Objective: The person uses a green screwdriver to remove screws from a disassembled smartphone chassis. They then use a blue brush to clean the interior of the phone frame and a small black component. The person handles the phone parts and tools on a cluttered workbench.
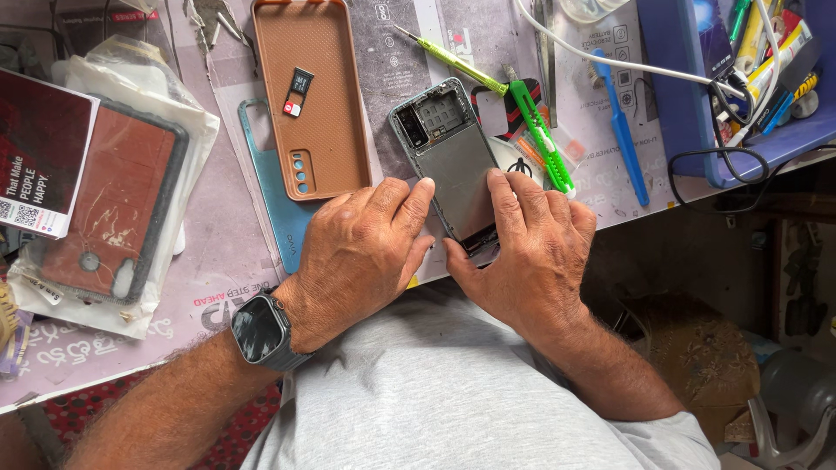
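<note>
Two hands on one job: both pressed onto an opened smartphone (448, 161) lying on the bench mat (218, 261), seen from the head camera.
Phone position: face down, tilted, between the two hands, just right of the brown case; lower end hidden under the fingers.
Left hand (361, 252): flat on the mat, fingers stretched out and unclenched, fingertips (416, 193) touching the phone's left edge; dark smartwatch (259, 331) on the wrist.
Right hand (535, 248): fingers bent over the phone's lower right, thumb (461, 261) tucked against the bottom edge; grasping or merely pressing, cannot tell.
Already done, judging by the layout: back cover off, with a teal back panel (279, 196) lying apart under the brown phone case (313, 96); a small card tray (298, 91) resting inside that case; upper board area of the phone exposed, grey plate over the middle.
Left to do, as a judgement: work at the bottom end appears under way; nothing seen refitted, cover and tray both apart from the body.
Tools within reach: green-handled screwdriver (453, 61) above the phone, green utility knife (542, 135) touching distance from the right fingers, blue brush (620, 130) further right.
Other items: second cased phone in a clear bag (113, 209) at left, blue tray (688, 96) of oddments at upper right.
</note>
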